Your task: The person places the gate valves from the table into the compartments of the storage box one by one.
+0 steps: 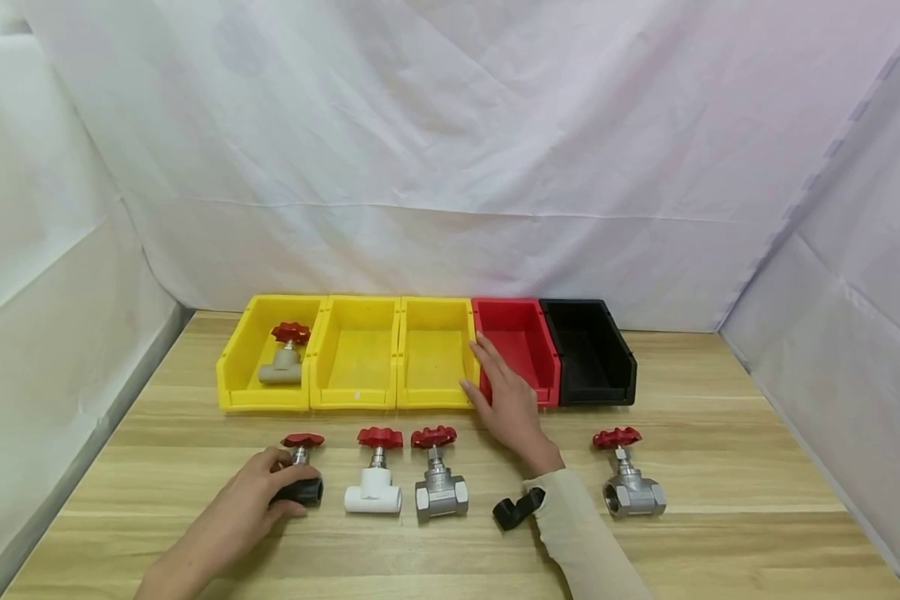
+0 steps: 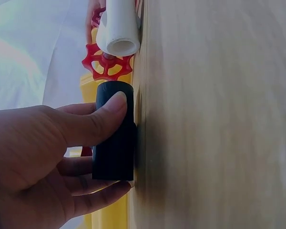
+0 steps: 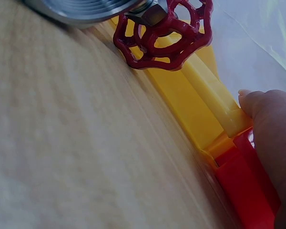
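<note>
The head view is bright, both wrist views dimmer. In the left-wrist view, soft shadow darkens the tabletop beside the black-bodied valve; white sheeting beyond it glares.

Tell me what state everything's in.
Left hand: gripping
Right hand: outstretched
Black valve: held
White valve: upright
Left steel valve: upright
Right steel valve: upright
Beige valve: upright
Left yellow bin: occupied
Middle yellow bin: empty
Right yellow bin: empty
Red bin: partly covered
Black bin: apparently empty
</note>
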Tool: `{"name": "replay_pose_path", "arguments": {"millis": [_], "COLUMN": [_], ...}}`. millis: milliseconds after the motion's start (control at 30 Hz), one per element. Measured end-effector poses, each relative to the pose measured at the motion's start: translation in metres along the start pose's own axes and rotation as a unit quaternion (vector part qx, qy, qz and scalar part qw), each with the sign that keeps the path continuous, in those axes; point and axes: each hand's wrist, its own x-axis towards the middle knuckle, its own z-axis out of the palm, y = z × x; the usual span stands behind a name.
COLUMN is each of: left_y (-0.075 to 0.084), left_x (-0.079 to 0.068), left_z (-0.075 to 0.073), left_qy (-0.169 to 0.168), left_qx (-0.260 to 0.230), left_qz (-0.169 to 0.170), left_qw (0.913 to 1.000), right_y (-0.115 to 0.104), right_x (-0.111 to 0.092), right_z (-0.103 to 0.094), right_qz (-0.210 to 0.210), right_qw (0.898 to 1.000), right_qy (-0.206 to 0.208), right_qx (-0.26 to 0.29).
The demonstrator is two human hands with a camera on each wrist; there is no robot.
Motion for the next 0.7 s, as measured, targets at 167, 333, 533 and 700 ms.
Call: {"name": "replay_pose_path", "arguments": {"millis": [167,333,533,700], "left_y": [0.002,0.0028,0.0044,0.009], "left_x": [0.0011,0.0018,0.0039,0.0082], "left_z": [-0.0001,-0.0001,-0.0003,-0.0027], "left_qy": [-0.001,-0.005,0.013,0.033], "left_qx": [0.001,-0.001,0.004,0.001], "left_qz": [-0.004,-0.018,-0.002,0.008], "left_qw": [1.0,0.9998,0.9999,0.9994], "right_y": [0.0009,0.0011,0.0011,0.0003], "right_x": [-0.0002,0.0005,-0.0001,-0.0007], "right_z": [0.0001,0.0011,0.0011,0.0005], "right_qz": [0.002,0.007,0.007,0.008], "right_qw": [1.0,1.0,1.0,1.0], "right_qy": [-0.007,-0.008,-0.009,-0.011], "right_qx": [0.001,-0.001,-0.005,-0.002]}}
